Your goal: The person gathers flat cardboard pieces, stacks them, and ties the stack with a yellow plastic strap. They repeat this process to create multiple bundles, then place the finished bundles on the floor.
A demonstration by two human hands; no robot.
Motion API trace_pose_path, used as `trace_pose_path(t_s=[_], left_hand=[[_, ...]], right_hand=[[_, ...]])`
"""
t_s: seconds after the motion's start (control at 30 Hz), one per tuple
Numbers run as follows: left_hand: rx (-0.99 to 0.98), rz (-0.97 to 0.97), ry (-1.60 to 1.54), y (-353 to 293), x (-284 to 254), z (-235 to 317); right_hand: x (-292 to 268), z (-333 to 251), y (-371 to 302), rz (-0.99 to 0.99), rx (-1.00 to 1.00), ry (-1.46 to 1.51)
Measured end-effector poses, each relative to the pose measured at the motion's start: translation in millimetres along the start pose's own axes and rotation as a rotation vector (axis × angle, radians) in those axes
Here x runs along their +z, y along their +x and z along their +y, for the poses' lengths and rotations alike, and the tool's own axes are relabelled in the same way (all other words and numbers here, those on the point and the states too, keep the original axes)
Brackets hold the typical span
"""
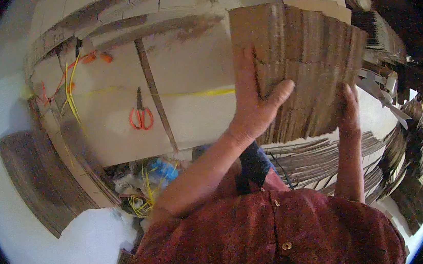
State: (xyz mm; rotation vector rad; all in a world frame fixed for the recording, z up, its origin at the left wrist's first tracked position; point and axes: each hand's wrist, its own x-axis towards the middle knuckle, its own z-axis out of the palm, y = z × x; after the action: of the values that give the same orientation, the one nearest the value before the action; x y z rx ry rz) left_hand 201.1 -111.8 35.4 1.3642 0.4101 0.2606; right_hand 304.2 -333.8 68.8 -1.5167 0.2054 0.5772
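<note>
Between my two hands a thick bundle of brown cardboard sheets point(308, 70) stands with its layered edges toward me. My left hand point(257, 101) is closed on its left side, fingers along the outer sheet and thumb over the layered edges. On the opposite side my right hand point(351, 112) presses against the bundle, most of its fingers hidden behind it. A yellow strap point(212, 92) runs across the pale work surface point(195, 128) toward the bundle; its far end is hidden. Scissors with red handles point(141, 117) lie left of my left hand, their blades pointing away.
Orange pieces point(89, 57) and loose yellow strips point(70, 92) are at the far left. Cardboard stacks point(44, 180) stand at the left, with more stacks point(323, 164) at the right. Plastic scraps and a blue bag point(163, 170) sit below the surface's near edge.
</note>
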Motion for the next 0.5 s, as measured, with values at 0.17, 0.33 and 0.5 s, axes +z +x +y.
trace_pose_path(t_s=[0.17, 0.33, 0.5], left_hand=[[-0.284, -0.044, -0.290, -35.1, -28.7, 28.8], [-0.795, 0.218, -0.070, -96.0, -116.1, 15.6], [-0.800, 0.386, -0.173, -121.1, -161.4, 1.2]], right_hand=[[18.2, 2.0, -52.6, 0.051, 0.139, -0.051], [87.0, 39.1, -70.0, -0.188, 0.337, -0.034], [122.8, 83.1, -63.1, -0.332, 0.153, -0.080]])
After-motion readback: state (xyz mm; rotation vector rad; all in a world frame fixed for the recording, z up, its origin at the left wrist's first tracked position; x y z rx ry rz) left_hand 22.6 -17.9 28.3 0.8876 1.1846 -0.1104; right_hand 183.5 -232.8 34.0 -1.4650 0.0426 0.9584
